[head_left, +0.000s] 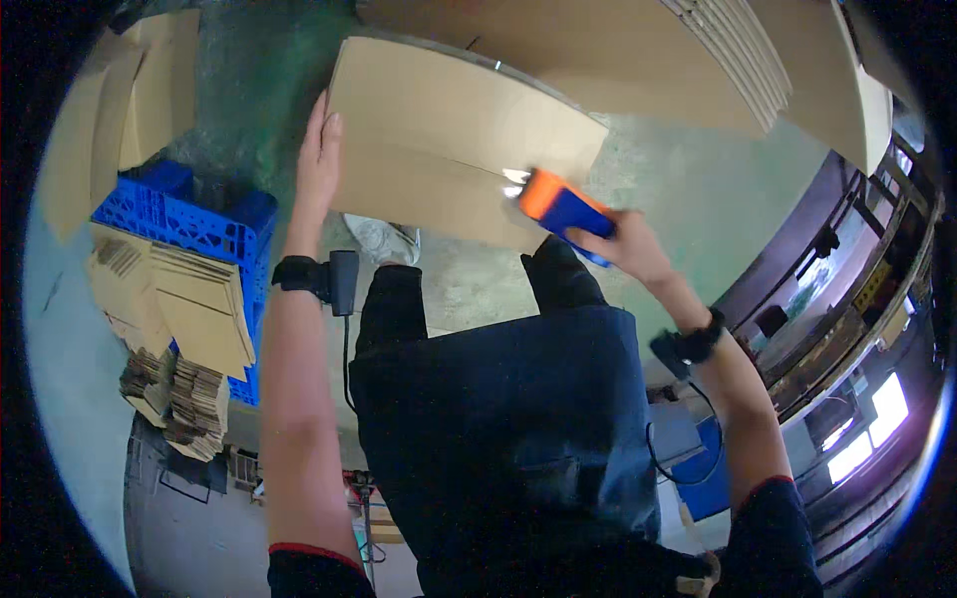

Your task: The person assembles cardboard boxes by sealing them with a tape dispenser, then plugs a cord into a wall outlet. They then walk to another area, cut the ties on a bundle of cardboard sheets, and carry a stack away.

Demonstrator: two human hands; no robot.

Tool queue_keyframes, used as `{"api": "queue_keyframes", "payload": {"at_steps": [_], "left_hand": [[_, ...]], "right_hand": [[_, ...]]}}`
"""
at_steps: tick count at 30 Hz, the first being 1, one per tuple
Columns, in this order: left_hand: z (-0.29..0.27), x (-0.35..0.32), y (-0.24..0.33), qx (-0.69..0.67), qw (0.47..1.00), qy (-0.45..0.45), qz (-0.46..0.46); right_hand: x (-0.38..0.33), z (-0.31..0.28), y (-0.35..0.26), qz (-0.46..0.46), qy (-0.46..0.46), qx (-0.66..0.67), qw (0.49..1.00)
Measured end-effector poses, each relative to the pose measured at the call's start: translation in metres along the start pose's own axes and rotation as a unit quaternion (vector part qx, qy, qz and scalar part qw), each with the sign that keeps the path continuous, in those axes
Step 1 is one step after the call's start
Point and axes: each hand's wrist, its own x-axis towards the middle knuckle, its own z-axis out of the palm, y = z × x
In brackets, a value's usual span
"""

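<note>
A brown cardboard box [439,125] is in front of me, its flaps meeting in a seam across the upper face. My left hand [320,159] grips the box at its left edge, with the fingers along the side. In my right hand [633,244] is a blue and orange tape dispenser [566,207], held by its blue end. The orange end is over the right part of the box near the seam, and something shiny shows beside it. Whether the dispenser touches the cardboard I cannot tell.
Blue plastic crates [189,221] stand at the left with folded cardboard sheets [199,299] beside them. A stack of flat cardboard [733,60] is at the far right. Large cardboard pieces [159,90] are at the far left, and a wooden rack [827,359] stands along the right.
</note>
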Motion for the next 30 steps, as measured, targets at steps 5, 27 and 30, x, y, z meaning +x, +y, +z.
{"api": "queue_keyframes", "payload": {"at_steps": [5, 27, 30], "left_hand": [[0.033, -0.01, 0.004, 0.363, 0.904, 0.14, 0.179], [0.167, -0.079, 0.102, 0.283, 0.802, -0.143, 0.506], [0.072, -0.022, 0.127, 0.324, 0.936, -0.125, 0.052]], "right_hand": [[-0.013, -0.009, 0.052, 0.064, 0.035, -0.139, 0.988], [0.073, 0.035, 0.109, 0.157, 0.14, 0.132, 0.969], [0.066, 0.017, 0.131, 0.172, 0.204, 0.354, 0.897]]}}
